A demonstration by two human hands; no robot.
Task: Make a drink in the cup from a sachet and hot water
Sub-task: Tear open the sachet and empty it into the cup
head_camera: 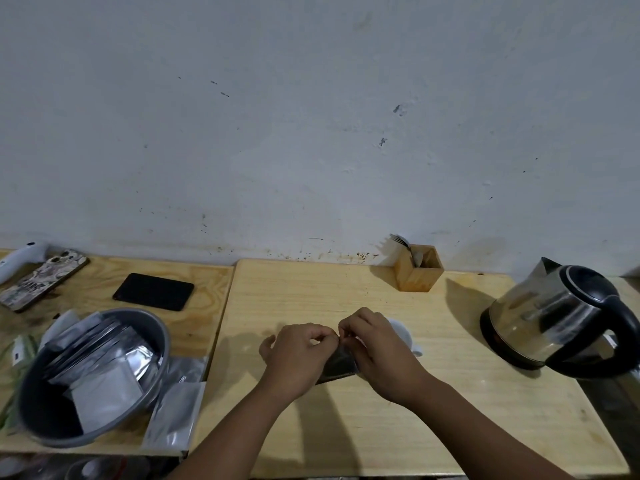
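Observation:
Both hands meet over the middle of the wooden table [381, 427]. My left hand [298, 355] and my right hand [374, 351] pinch the top edge of a dark sachet [341, 363], which hangs between them just above the tabletop. A white cup [403, 336] stands right behind my right hand and is mostly hidden by it. The steel electric kettle [554, 317] with a black handle sits on its base at the right.
A grey bucket [152, 386] of silver sachets stands at the left, with more silver sachets [176, 414] lying beside it. A wooden holder [417, 271] with a fork and spoon sits by the wall. A black pad [154, 291] and a phone [41, 278] lie far left.

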